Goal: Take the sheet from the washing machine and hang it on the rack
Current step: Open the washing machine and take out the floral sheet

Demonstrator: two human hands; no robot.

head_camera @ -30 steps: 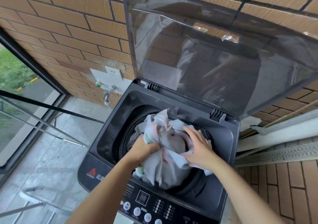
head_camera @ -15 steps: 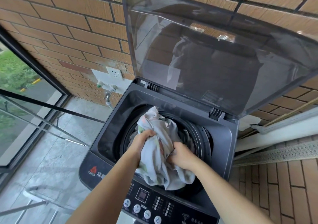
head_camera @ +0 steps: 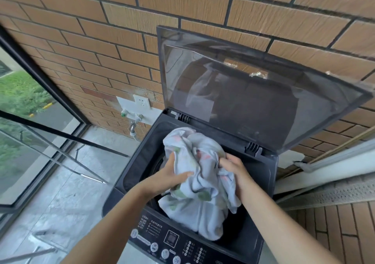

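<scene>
Rack [head_camera: 30,255], or what looks like its bars, lies low on the left, well apart from the washer [head_camera: 129,174]. Left hand [head_camera: 166,179] grips the sheet [head_camera: 203,194] with its thumb laid across the cloth, and the bundle sits bunched between both hands, top above the tub rim, tail hanging inside. Right hand [head_camera: 233,169] has its fingers dug into the folds, I'd say to gather the bulk so it lifts clear under the raised lid [head_camera: 263,101].
</scene>
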